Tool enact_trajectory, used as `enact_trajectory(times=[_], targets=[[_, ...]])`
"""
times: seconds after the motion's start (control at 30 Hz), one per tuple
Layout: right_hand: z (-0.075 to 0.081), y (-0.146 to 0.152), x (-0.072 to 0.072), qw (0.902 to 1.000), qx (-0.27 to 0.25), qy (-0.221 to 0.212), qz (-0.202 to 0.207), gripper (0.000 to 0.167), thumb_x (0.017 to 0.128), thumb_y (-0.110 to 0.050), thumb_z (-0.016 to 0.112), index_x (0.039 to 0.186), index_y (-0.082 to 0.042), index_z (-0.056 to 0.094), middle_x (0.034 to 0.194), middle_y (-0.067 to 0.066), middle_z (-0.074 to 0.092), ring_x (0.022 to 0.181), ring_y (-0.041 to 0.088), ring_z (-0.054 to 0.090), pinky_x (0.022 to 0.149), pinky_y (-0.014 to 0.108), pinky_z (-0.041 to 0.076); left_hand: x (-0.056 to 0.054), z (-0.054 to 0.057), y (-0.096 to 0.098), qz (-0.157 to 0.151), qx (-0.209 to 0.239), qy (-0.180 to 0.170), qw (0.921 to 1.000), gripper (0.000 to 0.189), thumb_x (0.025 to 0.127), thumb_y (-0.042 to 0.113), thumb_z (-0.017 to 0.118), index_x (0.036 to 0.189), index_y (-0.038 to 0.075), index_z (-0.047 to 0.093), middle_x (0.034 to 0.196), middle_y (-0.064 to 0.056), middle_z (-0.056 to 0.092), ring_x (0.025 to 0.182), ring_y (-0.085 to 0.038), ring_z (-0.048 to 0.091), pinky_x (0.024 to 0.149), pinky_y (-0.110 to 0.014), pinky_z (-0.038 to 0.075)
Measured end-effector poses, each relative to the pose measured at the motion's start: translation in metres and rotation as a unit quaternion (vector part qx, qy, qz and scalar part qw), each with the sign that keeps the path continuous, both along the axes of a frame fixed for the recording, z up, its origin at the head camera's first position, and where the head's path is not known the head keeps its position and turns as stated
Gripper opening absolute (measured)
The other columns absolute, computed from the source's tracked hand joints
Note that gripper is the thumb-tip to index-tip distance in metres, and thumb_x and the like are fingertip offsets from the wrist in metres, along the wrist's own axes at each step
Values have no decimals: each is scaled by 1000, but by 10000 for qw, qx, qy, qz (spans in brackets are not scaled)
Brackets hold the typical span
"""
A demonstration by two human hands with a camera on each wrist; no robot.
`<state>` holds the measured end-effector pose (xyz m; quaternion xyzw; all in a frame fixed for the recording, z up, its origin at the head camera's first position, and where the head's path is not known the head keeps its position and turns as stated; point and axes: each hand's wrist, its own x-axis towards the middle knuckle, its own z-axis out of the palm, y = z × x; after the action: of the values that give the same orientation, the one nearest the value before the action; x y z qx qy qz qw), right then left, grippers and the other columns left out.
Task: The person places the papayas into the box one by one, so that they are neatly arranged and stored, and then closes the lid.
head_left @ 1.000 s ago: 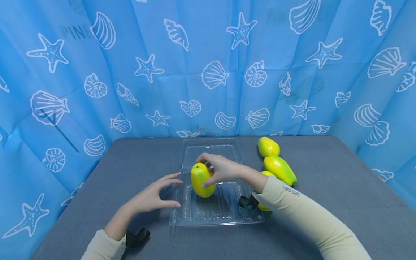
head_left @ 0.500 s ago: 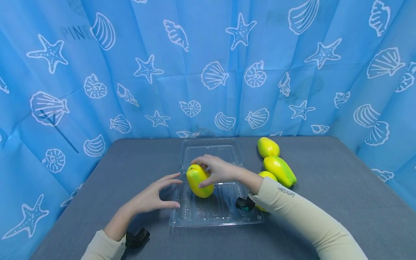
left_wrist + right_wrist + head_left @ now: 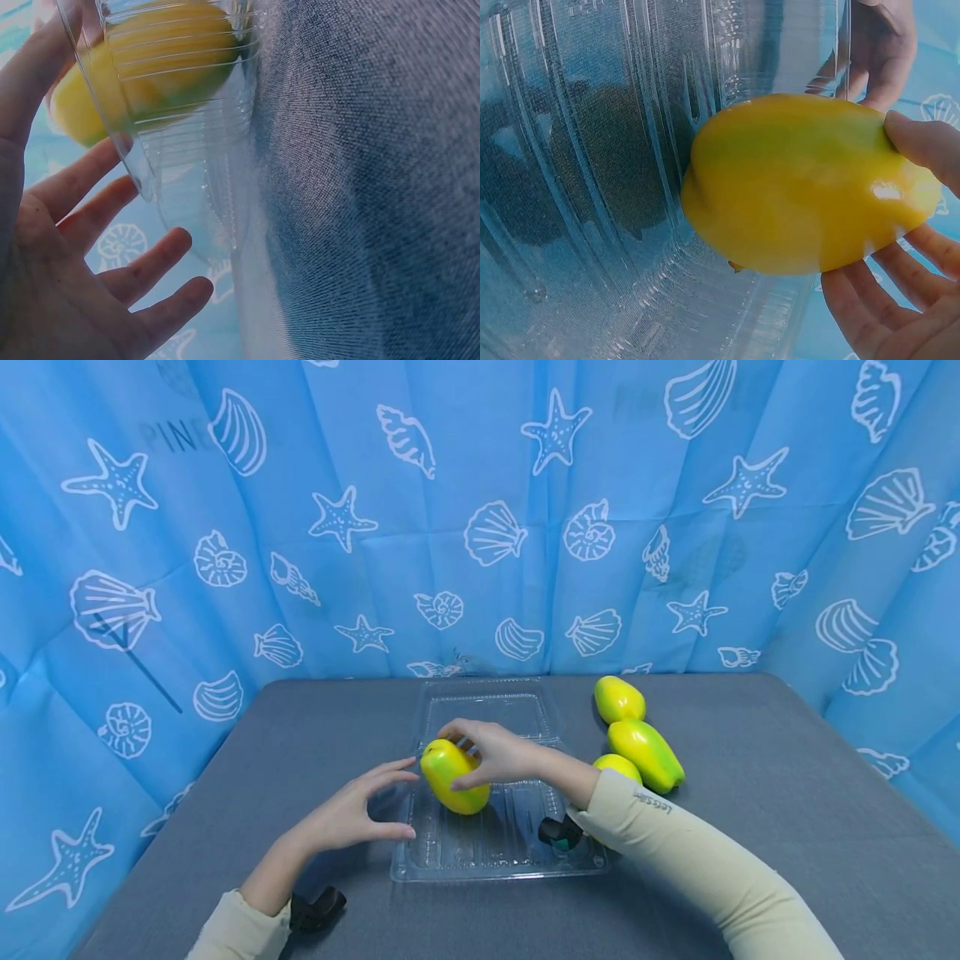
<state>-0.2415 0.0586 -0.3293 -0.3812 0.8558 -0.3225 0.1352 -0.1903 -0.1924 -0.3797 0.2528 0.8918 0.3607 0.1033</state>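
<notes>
My right hand [image 3: 498, 753] holds a yellow papaya [image 3: 459, 787] with a green patch, thumb on one side and fingers on the other. It is tilted, its upper end leaning left, within the left part of a clear plastic clamshell container [image 3: 502, 876]. In the right wrist view the lower end of the papaya [image 3: 795, 202] is close to the ribbed base; whether it touches cannot be told. Beside the container's left rim, my left hand [image 3: 348, 810] has its fingers spread and grips nothing. In the left wrist view the papaya [image 3: 172, 56] shows through the clear wall.
The container's lid [image 3: 487, 714] lies folded back behind it. To the right are a yellow papaya [image 3: 619, 700], another papaya [image 3: 647, 753] and a third yellow fruit [image 3: 618, 767], partly behind the right forearm. A blue shell-print curtain [image 3: 480, 568] hangs behind the grey table [image 3: 330, 727].
The papaya has shifted slightly left in my right hand, and its upper end has tipped further left. The right forearm has moved a little left too. My left hand stays almost still.
</notes>
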Motion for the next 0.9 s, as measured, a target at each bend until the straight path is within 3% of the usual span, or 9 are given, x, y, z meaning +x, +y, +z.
enact_trajectory(times=[0.23, 0.9], targets=[[-1, -3, 1, 10000, -53, -34, -2, 58, 80, -16, 73, 129, -5, 45, 130, 13, 54, 115, 27, 56, 94, 36, 52, 2, 2, 1, 63, 6, -12, 10000, 59, 79, 33, 73, 131, 18, 50, 152, -10, 32, 138, -41, 28, 102, -69, 29], [-4, -8, 3, 9991, 315, 292, -40, 57, 82, -16, 70, 133, -8, 48, 124, 10, 56, 106, 20, 53, 90, 33, 51, 2, 1, 0, 88, 122, -72, 9999, 50, 79, 33, 74, 122, 19, 54, 151, -8, 33, 139, -40, 28, 103, -68, 28]])
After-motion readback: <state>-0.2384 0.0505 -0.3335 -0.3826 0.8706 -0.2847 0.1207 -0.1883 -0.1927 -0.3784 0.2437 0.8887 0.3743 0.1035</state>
